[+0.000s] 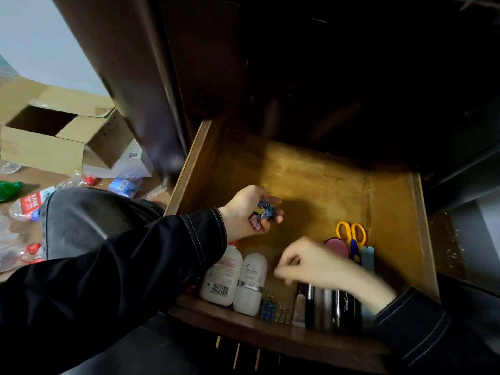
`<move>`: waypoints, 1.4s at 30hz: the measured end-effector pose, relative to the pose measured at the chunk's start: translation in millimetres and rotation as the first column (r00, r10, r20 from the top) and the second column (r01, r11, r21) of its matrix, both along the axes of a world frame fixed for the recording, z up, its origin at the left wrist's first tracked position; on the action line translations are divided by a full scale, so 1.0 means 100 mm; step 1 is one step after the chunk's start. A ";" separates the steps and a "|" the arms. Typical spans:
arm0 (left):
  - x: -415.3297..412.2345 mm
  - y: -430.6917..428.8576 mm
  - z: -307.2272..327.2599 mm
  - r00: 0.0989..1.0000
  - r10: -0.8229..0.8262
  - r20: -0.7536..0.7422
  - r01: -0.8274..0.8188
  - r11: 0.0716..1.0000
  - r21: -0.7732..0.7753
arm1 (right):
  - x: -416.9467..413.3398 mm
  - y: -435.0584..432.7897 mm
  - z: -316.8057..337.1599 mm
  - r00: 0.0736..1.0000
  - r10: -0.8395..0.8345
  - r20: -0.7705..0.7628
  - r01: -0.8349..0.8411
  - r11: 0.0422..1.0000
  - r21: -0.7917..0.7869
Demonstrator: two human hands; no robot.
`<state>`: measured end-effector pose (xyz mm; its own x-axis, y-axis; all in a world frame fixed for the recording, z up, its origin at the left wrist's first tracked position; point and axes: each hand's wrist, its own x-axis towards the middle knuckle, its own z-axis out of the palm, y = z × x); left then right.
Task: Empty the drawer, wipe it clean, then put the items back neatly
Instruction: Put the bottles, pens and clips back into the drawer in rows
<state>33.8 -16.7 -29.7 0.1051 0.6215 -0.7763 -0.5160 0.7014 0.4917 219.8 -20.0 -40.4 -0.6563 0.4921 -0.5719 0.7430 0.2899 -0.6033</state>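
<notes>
The wooden drawer (311, 182) is pulled out below me, its back half bare. My left hand (243, 212) hovers over the drawer's left side, closed on a bunch of small binder clips (263, 212), blue, yellow and pink. My right hand (311, 262) is blurred over the front row, fingers curled; whether it holds anything is unclear. Along the front lie two white bottles (235, 277), two binder clips (273, 309), several dark tubes and pens (330, 307), yellow-handled scissors (351, 236) and a pink round case (336, 246).
The dark cabinet body (297, 63) overhangs the drawer's back. On the floor to the left stand an open cardboard box (54, 131) and scattered plastic bottles and wrappers (32, 204). My knee in grey trousers (89, 217) is beside the drawer's left wall.
</notes>
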 end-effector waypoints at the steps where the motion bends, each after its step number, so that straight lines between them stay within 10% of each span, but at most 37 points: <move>1: 0.00 0.00 -0.01 1.000 -0.014 0.000 0.014 1.000 -0.012 | 0.04 0.07 0.04 0.994 -0.104 -0.043 0.106 0.992 0.068; 6: 0.10 -0.04 0.01 0.967 -0.253 0.038 0.253 0.967 0.001 | 0.06 0.20 0.21 0.857 -0.345 -0.383 0.442 0.874 0.204; 30: 0.12 -0.05 0.09 0.926 -0.379 0.004 0.372 0.912 0.170 | 0.09 0.22 0.22 0.776 -0.373 -0.509 0.564 0.772 0.294; 42: 0.10 -0.04 0.06 0.965 -0.262 0.011 0.256 0.951 0.172 | 0.07 0.21 0.27 0.700 -0.494 -0.516 0.606 0.793 0.063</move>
